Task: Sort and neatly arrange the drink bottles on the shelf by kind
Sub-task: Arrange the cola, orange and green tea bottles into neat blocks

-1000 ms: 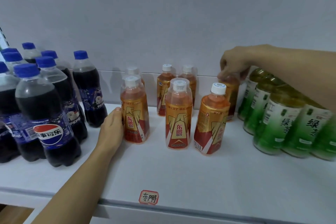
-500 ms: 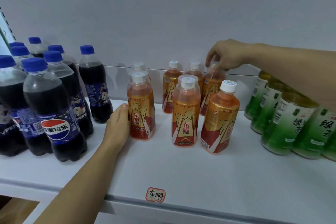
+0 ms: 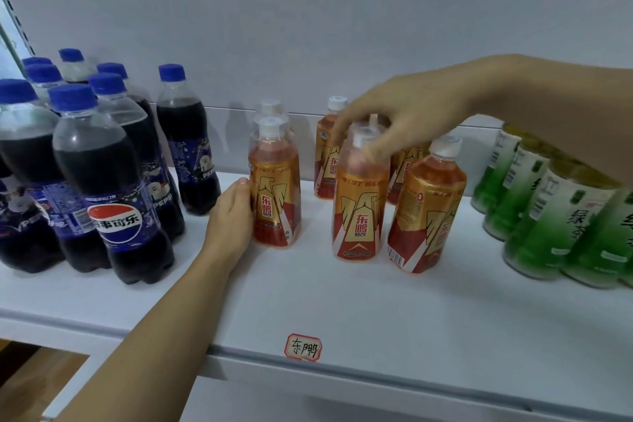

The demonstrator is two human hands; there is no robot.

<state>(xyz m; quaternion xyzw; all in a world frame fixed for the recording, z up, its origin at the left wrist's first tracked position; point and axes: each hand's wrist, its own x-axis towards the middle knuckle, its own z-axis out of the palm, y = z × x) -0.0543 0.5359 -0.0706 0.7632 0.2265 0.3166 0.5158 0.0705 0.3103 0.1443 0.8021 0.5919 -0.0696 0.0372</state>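
Note:
Several orange energy-drink bottles stand mid-shelf in two rows. My left hand (image 3: 233, 216) rests with straight fingers against the left side of the front left orange bottle (image 3: 275, 195). My right hand (image 3: 400, 120) reaches in from the right, its fingers and thumb curled round the clear top of the front middle orange bottle (image 3: 359, 212). A third front bottle (image 3: 426, 209) stands tilted just to the right. Two back-row bottles (image 3: 325, 161) are partly hidden behind my right hand. Dark cola bottles (image 3: 113, 181) with blue caps cluster on the left, and green tea bottles (image 3: 548, 216) on the right.
The white shelf (image 3: 342, 305) has a white back wall close behind the bottles. A red-bordered handwritten label (image 3: 303, 347) sticks to the front edge. Bare shelf lies in front of the orange bottles. A wooden floor shows at lower left (image 3: 27, 370).
My right hand let go of the back-row orange bottle it slid left and came forward onto the top of the front middle bottle. My left hand stayed against the left bottle.

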